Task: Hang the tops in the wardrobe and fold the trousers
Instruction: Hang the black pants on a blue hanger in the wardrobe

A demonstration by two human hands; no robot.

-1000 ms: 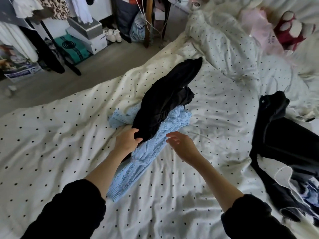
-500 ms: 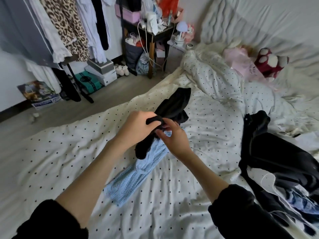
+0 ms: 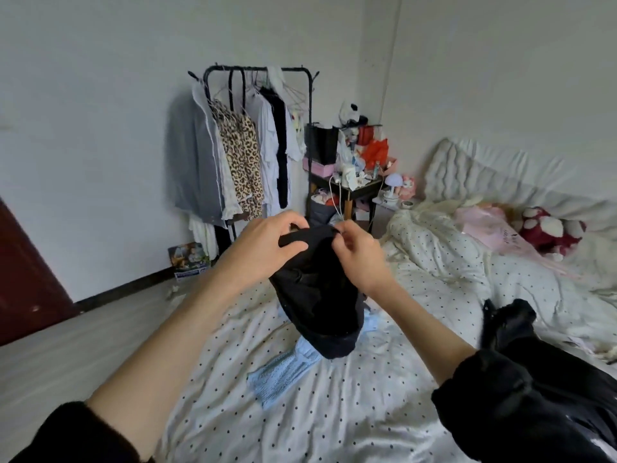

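Observation:
A black garment hangs in the air above the bed, held by its top edge. My left hand grips that edge on the left and my right hand pinches it on the right. Under it a light blue knitted top lies flat on the dotted white duvet. A pile of dark clothes lies at the right of the bed. A black clothes rail with several hung tops stands by the far wall.
A cluttered side table stands between the rail and the bed. Plush toys and a pink item lie at the bed's head. A dark red door is at the left. Bare floor runs left of the bed.
Both hands have lifted the black garment off the blue top and raised it. My view has tilted up, so the clothes rail and wall now show.

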